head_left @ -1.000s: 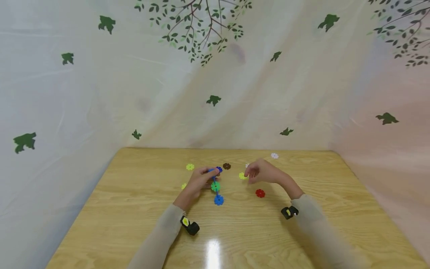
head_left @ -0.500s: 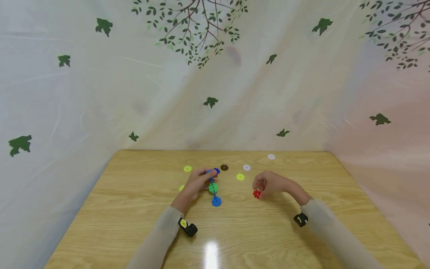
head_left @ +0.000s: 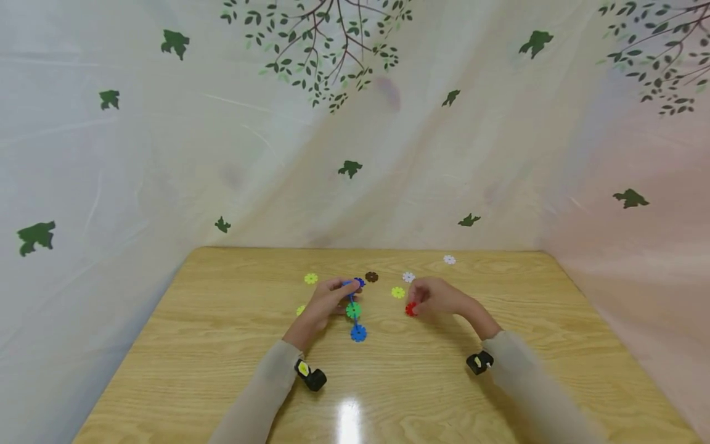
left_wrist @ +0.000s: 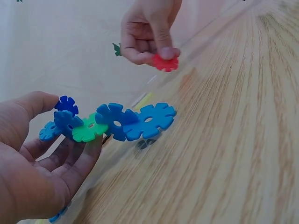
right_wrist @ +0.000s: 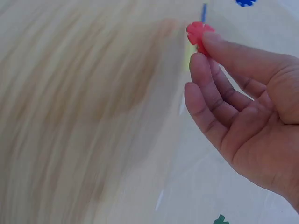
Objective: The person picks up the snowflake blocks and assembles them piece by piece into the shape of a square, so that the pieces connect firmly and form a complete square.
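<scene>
My left hand grips a joined chain of notched plastic discs, fingers beneath and thumb by a dark blue disc. Along the chain, a green disc sits between blue ones, and a blue disc forms the end that points away from the palm. To the right, my right hand pinches a single red notched disc between thumb and fingertips. In the left wrist view this red disc is held above the tabletop, apart from the chain.
Loose discs lie on the wooden table: a brown one, a yellow one and white ones toward the back. Another yellow disc lies beyond my left hand. A printed cloth hangs behind the table.
My right hand reached down to the red disc on the table, took hold of it, and has brought it left toward the chain. The left hand stays put with the chain.
</scene>
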Tool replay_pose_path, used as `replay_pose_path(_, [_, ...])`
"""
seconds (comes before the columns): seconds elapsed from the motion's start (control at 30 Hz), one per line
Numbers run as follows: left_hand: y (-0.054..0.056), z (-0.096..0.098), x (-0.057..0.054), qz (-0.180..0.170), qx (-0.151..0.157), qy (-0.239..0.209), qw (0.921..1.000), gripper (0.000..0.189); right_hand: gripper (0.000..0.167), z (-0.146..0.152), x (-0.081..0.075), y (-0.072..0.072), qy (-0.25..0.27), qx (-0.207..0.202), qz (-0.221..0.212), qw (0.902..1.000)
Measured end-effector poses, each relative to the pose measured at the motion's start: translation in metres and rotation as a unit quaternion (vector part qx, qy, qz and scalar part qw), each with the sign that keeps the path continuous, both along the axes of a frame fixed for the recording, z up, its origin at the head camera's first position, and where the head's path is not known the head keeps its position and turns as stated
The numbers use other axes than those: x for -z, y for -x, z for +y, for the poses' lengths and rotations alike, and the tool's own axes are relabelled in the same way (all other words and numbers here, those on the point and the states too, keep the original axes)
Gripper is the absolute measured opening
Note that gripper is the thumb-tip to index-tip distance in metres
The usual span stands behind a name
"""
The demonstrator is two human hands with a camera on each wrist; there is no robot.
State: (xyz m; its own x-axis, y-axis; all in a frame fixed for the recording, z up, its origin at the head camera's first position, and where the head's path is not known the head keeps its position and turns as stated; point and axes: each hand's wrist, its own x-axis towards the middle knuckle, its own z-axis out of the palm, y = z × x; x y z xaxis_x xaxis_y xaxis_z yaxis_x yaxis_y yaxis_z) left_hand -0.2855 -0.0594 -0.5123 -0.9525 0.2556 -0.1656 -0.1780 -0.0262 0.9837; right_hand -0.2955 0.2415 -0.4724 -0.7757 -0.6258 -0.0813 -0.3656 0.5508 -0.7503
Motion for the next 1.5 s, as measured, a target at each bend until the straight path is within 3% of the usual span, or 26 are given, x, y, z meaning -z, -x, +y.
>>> replay_pose_path(0.2, [0.000,-0.001,-0.001,-0.001,-0.001,-0.006,1.0000,0.034,0.014,-0.022,-0.005,0.010,0.050,0.036,0.027,0.9977])
replay_pose_path(0.5, [0.003,-0.002,0.000,-0.014,-0.022,-0.007,0.9996,0.040,0.018,-0.059,-0.008,0.017,0.154,0.100,-0.018,0.9828])
replay_pose_path(0.7, [0.005,-0.001,0.001,-0.016,-0.016,-0.016,0.9996,0.045,0.021,-0.073,-0.009,0.018,0.195,0.135,-0.049,0.9703])
replay_pose_path(1.0, [0.004,-0.004,0.001,-0.001,-0.022,-0.025,0.9994,0.044,0.022,-0.080,0.001,0.020,0.214,0.160,-0.036,0.9631])
replay_pose_path(1.5, [0.004,-0.004,-0.001,0.004,-0.023,-0.044,0.9988,0.036,0.020,-0.091,0.007,0.019,0.243,0.159,-0.039,0.9560])
